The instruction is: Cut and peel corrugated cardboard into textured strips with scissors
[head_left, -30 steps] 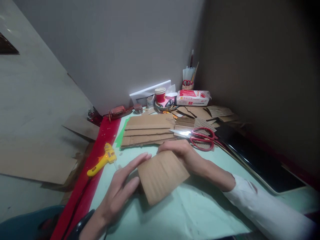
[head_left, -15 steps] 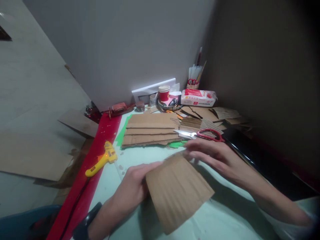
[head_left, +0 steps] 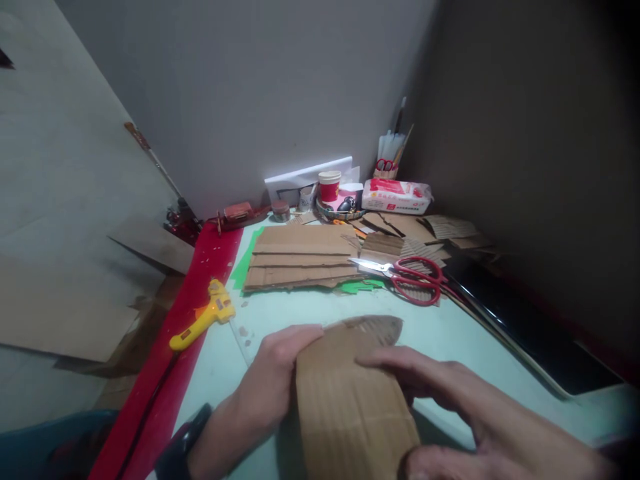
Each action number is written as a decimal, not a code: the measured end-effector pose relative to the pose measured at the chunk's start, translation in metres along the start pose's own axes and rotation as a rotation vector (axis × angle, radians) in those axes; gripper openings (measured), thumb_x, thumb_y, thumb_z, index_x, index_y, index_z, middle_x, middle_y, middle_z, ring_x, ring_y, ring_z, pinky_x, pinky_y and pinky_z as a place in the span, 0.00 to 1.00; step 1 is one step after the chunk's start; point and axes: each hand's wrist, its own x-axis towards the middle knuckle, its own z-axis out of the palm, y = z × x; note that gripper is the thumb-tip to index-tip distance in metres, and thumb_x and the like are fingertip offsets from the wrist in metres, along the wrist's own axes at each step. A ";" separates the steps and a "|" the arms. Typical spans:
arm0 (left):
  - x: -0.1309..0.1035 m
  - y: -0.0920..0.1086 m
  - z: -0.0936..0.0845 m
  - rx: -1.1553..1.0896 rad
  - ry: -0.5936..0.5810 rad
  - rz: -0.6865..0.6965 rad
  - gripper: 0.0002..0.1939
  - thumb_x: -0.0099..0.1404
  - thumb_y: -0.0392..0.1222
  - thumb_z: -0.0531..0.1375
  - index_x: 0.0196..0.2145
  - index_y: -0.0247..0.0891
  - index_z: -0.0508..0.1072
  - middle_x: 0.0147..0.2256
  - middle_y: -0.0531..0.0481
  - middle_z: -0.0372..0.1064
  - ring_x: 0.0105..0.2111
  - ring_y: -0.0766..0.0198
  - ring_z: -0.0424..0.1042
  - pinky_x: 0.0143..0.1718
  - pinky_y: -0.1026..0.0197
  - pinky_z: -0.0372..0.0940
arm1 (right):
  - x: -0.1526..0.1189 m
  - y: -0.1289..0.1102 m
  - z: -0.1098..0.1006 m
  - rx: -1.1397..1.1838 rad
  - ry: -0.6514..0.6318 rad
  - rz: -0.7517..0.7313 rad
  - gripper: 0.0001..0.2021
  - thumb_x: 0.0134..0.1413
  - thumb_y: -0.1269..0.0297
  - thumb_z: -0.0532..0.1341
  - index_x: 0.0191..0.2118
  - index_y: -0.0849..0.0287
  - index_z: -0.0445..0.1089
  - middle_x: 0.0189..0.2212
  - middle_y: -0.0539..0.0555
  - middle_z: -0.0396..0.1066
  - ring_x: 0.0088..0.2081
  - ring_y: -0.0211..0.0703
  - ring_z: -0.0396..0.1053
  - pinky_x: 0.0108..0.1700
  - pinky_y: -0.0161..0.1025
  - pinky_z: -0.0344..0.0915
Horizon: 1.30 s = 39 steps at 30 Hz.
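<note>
A brown cardboard piece point(head_left: 350, 407) is bent into a curve, with a grey-brown rounded end at its far side. My left hand point(head_left: 270, 373) is closed on its left edge, thumb along the top and the other fingers hidden behind it. On the right, my right hand point(head_left: 465, 413) grips the same piece. One finger lies across its upper face near the bend, and another digit presses the lower right edge. Beyond both hands, red-handled scissors point(head_left: 400, 270) lie with blades open a little. A yellow glue gun point(head_left: 205, 317) rests to the left.
Stacked cardboard sheets point(head_left: 300, 240) lie on a green mat point(head_left: 239, 273) at the back. Cardboard scraps point(head_left: 383, 245) sit behind the scissors. A black flat panel point(head_left: 530, 327) is at right. A red paper cup point(head_left: 329, 187) and tissue pack point(head_left: 397, 195) stand by the wall.
My right hand has come down and nearer, from beside the far edge onto the cardboard piece. The piece has turned and its rounded far end now shows. The scissors' handles are uncovered.
</note>
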 end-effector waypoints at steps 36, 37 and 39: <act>-0.029 0.019 -0.012 0.225 0.281 -0.017 0.06 0.71 0.34 0.59 0.42 0.39 0.75 0.40 0.48 0.76 0.42 0.60 0.74 0.45 0.59 0.67 | 0.050 0.008 0.023 -0.384 0.390 -0.641 0.24 0.73 0.70 0.58 0.70 0.53 0.56 0.50 0.58 0.79 0.46 0.50 0.78 0.49 0.47 0.69; -0.034 0.023 -0.009 0.215 0.250 -0.010 0.05 0.71 0.33 0.59 0.42 0.40 0.74 0.39 0.49 0.75 0.40 0.61 0.73 0.42 0.59 0.68 | 0.050 0.008 0.022 -0.383 0.383 -0.641 0.24 0.73 0.70 0.58 0.70 0.52 0.55 0.50 0.58 0.79 0.46 0.50 0.78 0.49 0.47 0.70; -0.041 0.028 -0.003 0.248 0.207 0.042 0.06 0.70 0.31 0.59 0.42 0.38 0.73 0.37 0.48 0.74 0.38 0.60 0.71 0.40 0.58 0.67 | 0.050 0.008 0.021 -0.390 0.377 -0.635 0.24 0.73 0.69 0.57 0.70 0.52 0.55 0.48 0.57 0.79 0.44 0.50 0.78 0.47 0.47 0.70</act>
